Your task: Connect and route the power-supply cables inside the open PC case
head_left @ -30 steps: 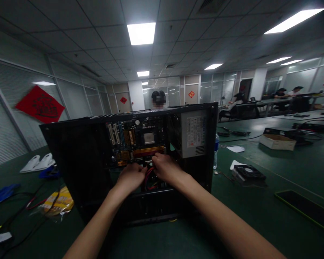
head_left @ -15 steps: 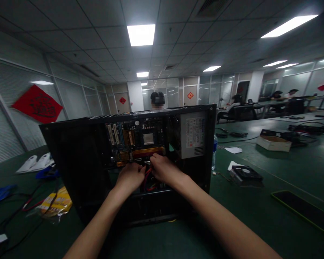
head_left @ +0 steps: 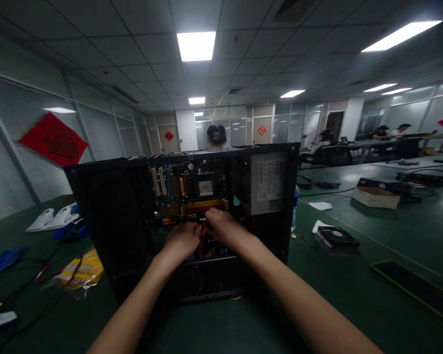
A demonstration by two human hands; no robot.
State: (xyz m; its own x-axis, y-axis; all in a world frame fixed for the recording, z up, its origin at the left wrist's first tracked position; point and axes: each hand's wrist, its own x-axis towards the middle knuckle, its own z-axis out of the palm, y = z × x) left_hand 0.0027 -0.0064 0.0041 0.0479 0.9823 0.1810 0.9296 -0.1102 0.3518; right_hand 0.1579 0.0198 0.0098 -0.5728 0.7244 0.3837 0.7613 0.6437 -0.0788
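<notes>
An open black computer case (head_left: 106, 216) stands on its side on the green table in front of me. Inside it are a motherboard (head_left: 206, 188) at the back and a silver power supply (head_left: 267, 184) at the upper right. My left hand (head_left: 184, 239) and my right hand (head_left: 223, 227) meet at the motherboard's lower edge. Both are closed, fingertips close together around a bundle of red and dark cables (head_left: 203, 239). The fingers partly cover what they pinch, and the cable ends are hidden. Just above the hands runs the yellow and red memory slot (head_left: 204, 206).
To the left lie a yellow plastic packet (head_left: 83, 269), white gloves (head_left: 55, 219) and loose cables. On the right are a water bottle (head_left: 294, 206), a boxed black part (head_left: 337, 240), an open carton (head_left: 375, 196) and a dark flat pad (head_left: 413, 282). A person (head_left: 216, 136) sits beyond the case.
The case appears shifted slightly rightward in view, along with the whole scene. Both hands stay at the cables, with barely any change in their grip.
</notes>
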